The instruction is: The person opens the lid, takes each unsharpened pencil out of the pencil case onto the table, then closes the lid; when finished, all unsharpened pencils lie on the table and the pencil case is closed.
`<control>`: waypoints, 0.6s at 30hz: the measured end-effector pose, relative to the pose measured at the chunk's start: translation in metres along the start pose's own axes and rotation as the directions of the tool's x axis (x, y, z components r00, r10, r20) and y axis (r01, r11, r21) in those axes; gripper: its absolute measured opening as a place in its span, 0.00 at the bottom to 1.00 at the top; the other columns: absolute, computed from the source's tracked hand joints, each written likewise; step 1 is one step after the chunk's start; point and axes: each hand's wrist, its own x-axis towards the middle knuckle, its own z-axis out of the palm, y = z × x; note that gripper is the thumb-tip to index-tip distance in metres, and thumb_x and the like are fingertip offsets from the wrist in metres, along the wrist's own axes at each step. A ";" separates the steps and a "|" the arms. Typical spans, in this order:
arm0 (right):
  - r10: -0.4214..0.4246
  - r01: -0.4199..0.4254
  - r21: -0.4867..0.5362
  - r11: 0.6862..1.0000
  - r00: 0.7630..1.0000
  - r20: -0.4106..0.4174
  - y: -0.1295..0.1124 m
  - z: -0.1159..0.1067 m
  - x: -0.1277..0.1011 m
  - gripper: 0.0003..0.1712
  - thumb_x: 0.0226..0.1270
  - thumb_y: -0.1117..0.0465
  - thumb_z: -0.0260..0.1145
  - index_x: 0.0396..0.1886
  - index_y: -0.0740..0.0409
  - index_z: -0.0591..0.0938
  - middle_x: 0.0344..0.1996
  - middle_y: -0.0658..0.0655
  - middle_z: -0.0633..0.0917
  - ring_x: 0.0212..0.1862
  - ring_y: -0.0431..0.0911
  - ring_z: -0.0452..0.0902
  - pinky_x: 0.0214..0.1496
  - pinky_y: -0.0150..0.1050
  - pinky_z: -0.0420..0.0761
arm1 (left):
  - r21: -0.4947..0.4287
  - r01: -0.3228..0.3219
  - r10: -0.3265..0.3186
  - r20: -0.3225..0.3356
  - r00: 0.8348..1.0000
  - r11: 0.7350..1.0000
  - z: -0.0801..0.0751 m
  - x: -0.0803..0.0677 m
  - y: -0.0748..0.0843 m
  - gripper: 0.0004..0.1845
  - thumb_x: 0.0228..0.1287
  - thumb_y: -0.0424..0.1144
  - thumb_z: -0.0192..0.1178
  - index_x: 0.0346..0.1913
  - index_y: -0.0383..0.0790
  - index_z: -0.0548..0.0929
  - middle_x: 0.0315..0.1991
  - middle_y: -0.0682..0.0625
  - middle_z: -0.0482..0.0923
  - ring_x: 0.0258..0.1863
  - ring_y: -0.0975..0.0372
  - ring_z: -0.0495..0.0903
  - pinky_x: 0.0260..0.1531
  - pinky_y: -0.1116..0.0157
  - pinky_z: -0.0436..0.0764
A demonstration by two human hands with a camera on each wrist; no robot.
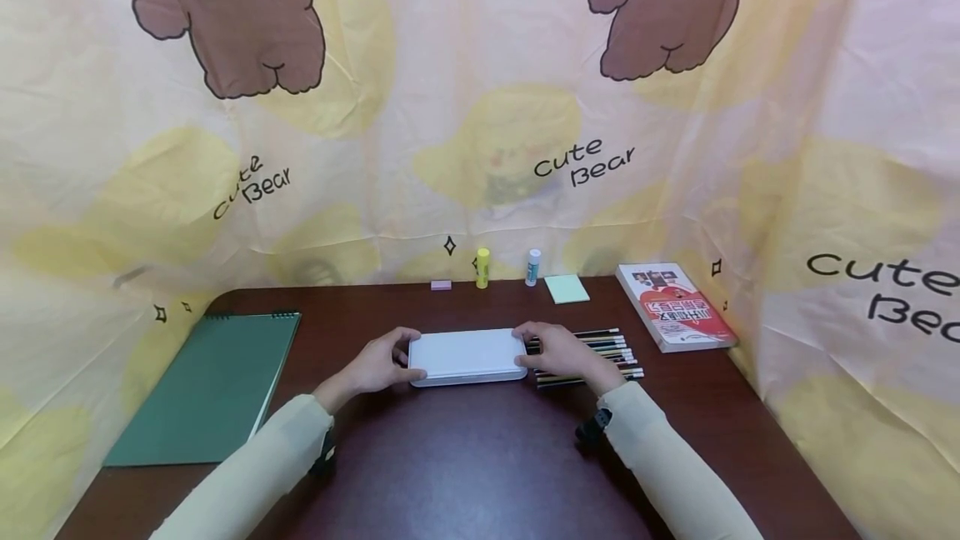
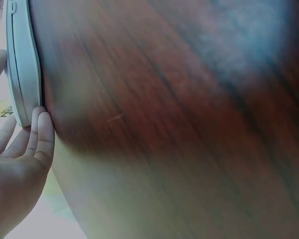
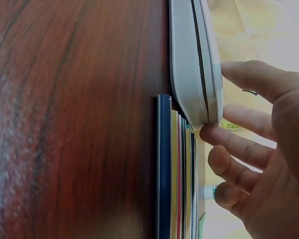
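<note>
Desk surface (image 1: 480, 457), dark wood, takes up most of the view; cartoon bear cloth (image 1: 480, 107) hangs behind and round the sides. Green notebook (image 1: 210, 390) lies well out to the left of the grip, red book (image 1: 675, 307) well out to the right. White case (image 1: 467, 355), flat and closed, sits in the middle of the desk between both hands. Left hand (image 1: 378, 367) holds its left end, fingers curled over the far edge and thumb on the near edge; in the left wrist view fingertips (image 2: 40, 129) touch the corner of the case (image 2: 22, 64). Right hand (image 1: 558, 352) holds the right end the same way; the right wrist view shows fingers (image 3: 239, 144) at the seam of the case (image 3: 194, 64), thumb over the top. Both grips look light, pinching rather than clamped.

Pencils (image 1: 592, 357) lie in a row just beyond the right hand, touching or nearly touching the case end; right wrist view has them (image 3: 177, 169) tight against it. Sticky pad (image 1: 566, 288), glue stick (image 1: 482, 267), small white bottle (image 1: 533, 267) and pink eraser (image 1: 441, 284) sit past the grip along the far edge.

Judgement: lid-opening grip. Best kept even at both ends, thumbs working the seam, base pressed flat so the case doesn't slide into the pencils.
</note>
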 end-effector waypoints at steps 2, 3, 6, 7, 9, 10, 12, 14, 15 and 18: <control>0.008 -0.008 -0.005 1.000 1.000 -0.005 -0.001 0.001 0.000 0.26 0.62 0.50 0.73 0.59 0.49 0.80 0.51 0.52 0.86 0.53 0.45 0.80 0.59 0.47 0.79 | 0.003 0.002 -0.002 0.002 1.000 1.000 0.000 0.000 0.000 0.39 0.49 0.51 0.78 0.64 0.49 0.74 0.56 0.49 0.78 0.43 0.61 0.79 0.38 0.66 0.79; 0.013 -0.013 -0.011 1.000 1.000 -0.004 -0.001 0.001 0.000 0.26 0.62 0.50 0.74 0.59 0.48 0.80 0.51 0.52 0.86 0.53 0.45 0.80 0.58 0.47 0.79 | 0.003 0.004 -0.004 0.004 1.000 1.000 -0.001 0.000 0.000 0.39 0.49 0.51 0.78 0.65 0.49 0.74 0.56 0.49 0.78 0.43 0.61 0.79 0.38 0.66 0.79; 0.026 -0.026 -0.023 0.999 1.000 -0.004 -0.002 0.002 0.001 0.27 0.61 0.49 0.74 0.59 0.48 0.80 0.51 0.52 0.86 0.52 0.44 0.80 0.58 0.46 0.79 | 0.001 0.009 -0.009 0.009 1.000 1.000 -0.001 0.000 0.000 0.39 0.49 0.51 0.78 0.65 0.48 0.73 0.55 0.49 0.78 0.43 0.61 0.79 0.38 0.65 0.79; 0.029 -0.029 -0.027 0.999 1.000 -0.004 -0.002 0.003 0.001 0.27 0.61 0.49 0.74 0.59 0.47 0.80 0.51 0.51 0.86 0.52 0.44 0.80 0.58 0.46 0.79 | 0.003 0.008 -0.008 0.009 1.000 1.000 -0.001 0.000 0.000 0.39 0.49 0.51 0.78 0.65 0.48 0.73 0.55 0.49 0.78 0.43 0.61 0.79 0.38 0.65 0.79; 0.033 -0.033 -0.035 0.999 0.999 -0.004 -0.002 0.003 0.001 0.27 0.60 0.49 0.74 0.59 0.47 0.80 0.51 0.51 0.86 0.52 0.43 0.80 0.59 0.46 0.79 | 0.003 0.006 -0.006 0.009 1.000 1.000 -0.001 0.000 0.000 0.39 0.49 0.51 0.78 0.65 0.48 0.73 0.55 0.49 0.78 0.43 0.61 0.79 0.39 0.65 0.80; 0.034 -0.034 -0.038 0.999 0.999 -0.004 -0.001 0.003 0.001 0.27 0.61 0.48 0.74 0.59 0.46 0.80 0.51 0.51 0.86 0.52 0.43 0.80 0.59 0.46 0.79 | 0.007 0.005 -0.005 0.010 1.000 1.000 -0.001 0.000 0.000 0.39 0.50 0.51 0.78 0.65 0.48 0.73 0.55 0.49 0.78 0.44 0.61 0.79 0.39 0.65 0.80; 0.030 -0.030 -0.042 0.999 1.000 -0.001 -0.001 0.003 0.001 0.27 0.61 0.48 0.74 0.59 0.46 0.80 0.51 0.51 0.85 0.52 0.43 0.80 0.59 0.46 0.79 | 0.015 0.001 -0.002 0.013 1.000 1.000 -0.001 -0.001 0.001 0.39 0.50 0.51 0.78 0.66 0.49 0.73 0.55 0.49 0.78 0.44 0.61 0.79 0.40 0.65 0.80; 0.015 -0.015 -0.034 0.999 1.000 -0.001 0.000 0.001 0.000 0.26 0.63 0.48 0.73 0.59 0.46 0.80 0.51 0.51 0.86 0.53 0.44 0.80 0.59 0.46 0.79 | 0.026 -0.004 0.003 0.018 1.000 1.000 -0.002 -0.002 0.001 0.39 0.51 0.51 0.77 0.66 0.49 0.73 0.56 0.48 0.78 0.45 0.60 0.79 0.41 0.64 0.80; 0.003 -0.004 -0.031 1.000 1.000 -0.002 0.000 -0.001 0.000 0.25 0.64 0.49 0.72 0.59 0.47 0.80 0.51 0.51 0.86 0.53 0.44 0.81 0.59 0.46 0.79 | 0.031 -0.006 0.005 0.022 1.000 0.999 -0.003 -0.002 0.002 0.39 0.52 0.52 0.76 0.67 0.49 0.73 0.56 0.48 0.78 0.45 0.60 0.79 0.42 0.64 0.80; -0.034 0.034 -0.019 0.999 0.999 -0.017 0.003 -0.008 -0.001 0.21 0.67 0.52 0.69 0.58 0.51 0.81 0.50 0.53 0.87 0.53 0.47 0.82 0.57 0.47 0.80 | 0.049 -0.019 0.018 0.027 0.999 0.999 -0.006 -0.004 0.000 0.38 0.56 0.52 0.74 0.68 0.46 0.72 0.58 0.48 0.78 0.46 0.61 0.80 0.42 0.63 0.81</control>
